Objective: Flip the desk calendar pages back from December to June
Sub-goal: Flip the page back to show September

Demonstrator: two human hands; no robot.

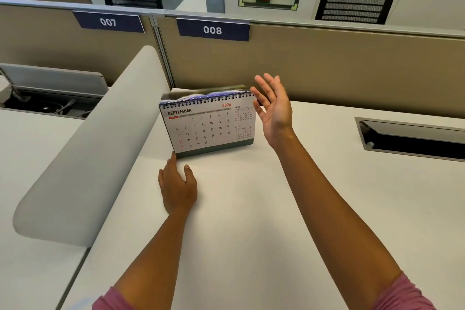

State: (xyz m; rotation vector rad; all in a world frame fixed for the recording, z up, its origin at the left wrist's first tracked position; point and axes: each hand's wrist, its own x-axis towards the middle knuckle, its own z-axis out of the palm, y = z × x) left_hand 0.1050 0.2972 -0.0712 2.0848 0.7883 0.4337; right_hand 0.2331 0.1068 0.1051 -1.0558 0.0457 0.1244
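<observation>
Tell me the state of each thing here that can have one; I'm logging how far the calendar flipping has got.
desk calendar: standing upright on the desk, front page showing September 2026.
flipped page: blurred above the spiral binding, going over the top.
left hand: flat on the desk, fingertip at the calendar's lower left corner.
right hand: open, raised beside the calendar's upper right corner, holding nothing.
cable hatch: open, in the desk at right.

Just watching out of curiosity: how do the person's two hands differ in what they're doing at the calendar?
The left hand lies low on the desk, palm down, fingertips at the calendar's bottom left corner; the right hand is raised beside its top right corner. The left hand's fingers are together and relaxed; the right hand's are spread, palm open. Neither holds anything. Both arms are bare with pink sleeves.
</observation>
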